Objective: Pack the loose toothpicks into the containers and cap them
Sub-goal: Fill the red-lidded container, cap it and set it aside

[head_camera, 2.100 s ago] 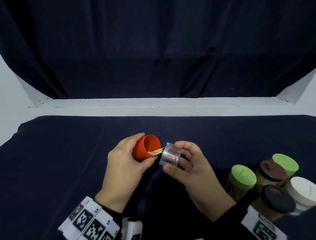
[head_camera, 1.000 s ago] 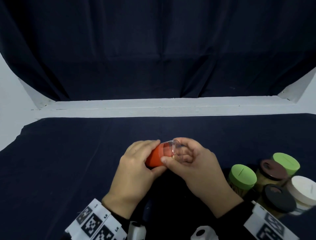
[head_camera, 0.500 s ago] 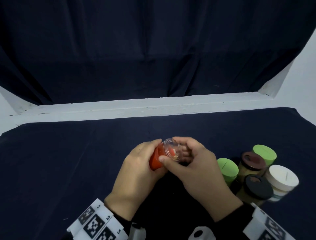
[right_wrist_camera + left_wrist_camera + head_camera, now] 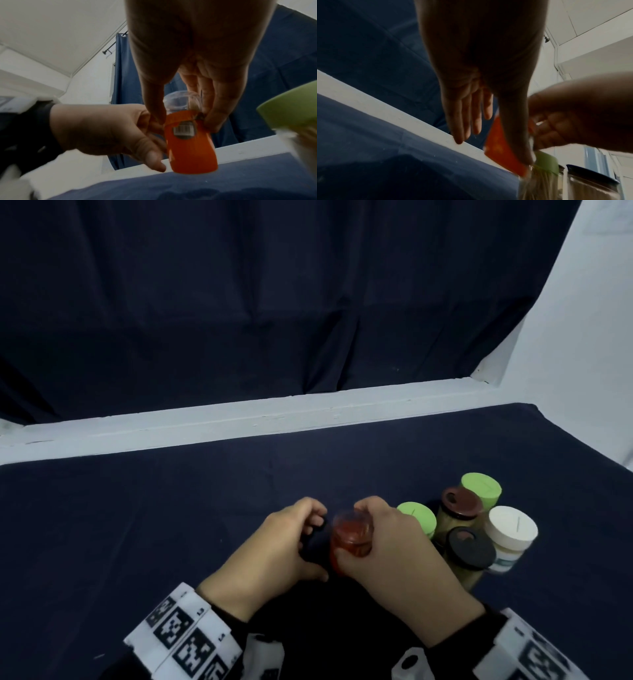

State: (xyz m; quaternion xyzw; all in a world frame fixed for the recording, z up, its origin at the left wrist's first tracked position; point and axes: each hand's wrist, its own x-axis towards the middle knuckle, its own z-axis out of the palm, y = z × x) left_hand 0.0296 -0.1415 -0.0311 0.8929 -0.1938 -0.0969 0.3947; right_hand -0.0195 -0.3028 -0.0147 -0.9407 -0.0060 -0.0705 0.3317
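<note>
Nearest to the camera, two white wrist bands (image 4: 185, 635) printed with black square markers are worn over dark sleeves. Just beyond them, an orange toothpick container (image 4: 347, 546) is held upright above the dark blue tablecloth (image 4: 137, 525). Its body is made of smooth, opaque orange plastic, rounded at the bottom, and a small barcode sticker (image 4: 184, 130) is seen on its wall. A clear plastic cap (image 4: 181, 101), cylindrical and glossy, is seated on its top.

The container is gripped by the right hand (image 4: 400, 556) from above: the thumb is pressed on one side near the joint of cap and body, and the fingers (image 4: 212, 108) are curled around the other side. The left hand (image 4: 274, 553) is kept just beside the container, with its fingers loosely bent and relaxed. The thumb lies close against the orange wall; whether it really touches cannot be told.

Just to the right, five more cylindrical containers are grouped close together on the cloth. Pale wooden toothpicks are seen through their clear walls. They are closed by matte lids: a near green lid (image 4: 416, 517), a black lid (image 4: 471, 547), a brown lid (image 4: 460, 503), a white lid (image 4: 512, 527) with a thin slit, and a far green lid (image 4: 481, 487).

Farther away, a white painted ledge (image 4: 239, 422) runs across, and a dark blue curtain (image 4: 274, 302) with soft folds hangs behind it.
</note>
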